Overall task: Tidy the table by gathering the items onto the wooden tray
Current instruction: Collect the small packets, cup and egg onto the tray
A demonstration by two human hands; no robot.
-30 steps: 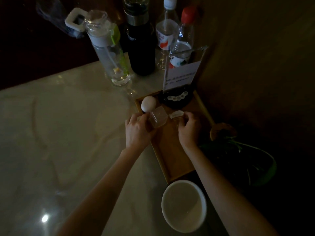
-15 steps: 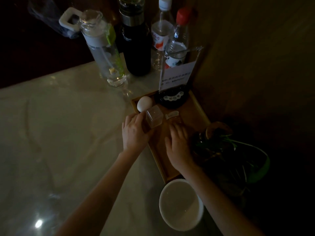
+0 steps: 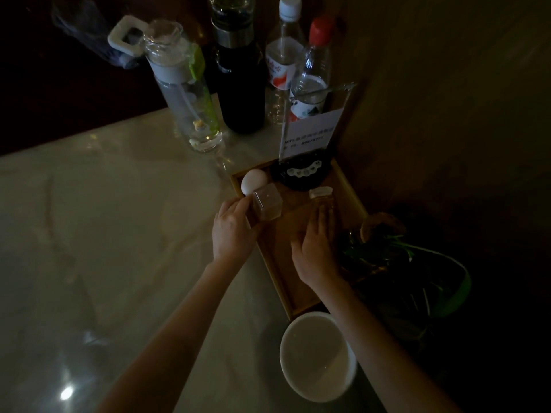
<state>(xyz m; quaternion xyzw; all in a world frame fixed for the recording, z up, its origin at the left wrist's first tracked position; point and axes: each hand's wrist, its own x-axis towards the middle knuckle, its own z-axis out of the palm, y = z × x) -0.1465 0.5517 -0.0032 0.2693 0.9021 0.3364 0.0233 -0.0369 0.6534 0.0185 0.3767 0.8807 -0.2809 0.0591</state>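
The wooden tray (image 3: 281,272) lies at the table's right side, against the wall. On its far end sit a white egg (image 3: 253,180), a clear plastic cube box (image 3: 267,205), a small white-capped jar (image 3: 320,192) and the black round base (image 3: 301,174) of a sign holder. My left hand (image 3: 231,234) is at the tray's left rim, its finger and thumb on the cube box, fingertips touching the egg. My right hand (image 3: 317,254) lies flat on the tray, fingers straight, their tips reaching the small jar.
A white bowl (image 3: 317,356) stands on the table just before the tray's near end. Behind the tray are a clear handled bottle (image 3: 185,93), a black flask (image 3: 240,76) and two plastic bottles (image 3: 313,70). A leafy plant (image 3: 402,263) crowds the tray's right side.
My right hand let go of the small jar, drew back and flattened onto the tray. My left hand stayed at the cube box.
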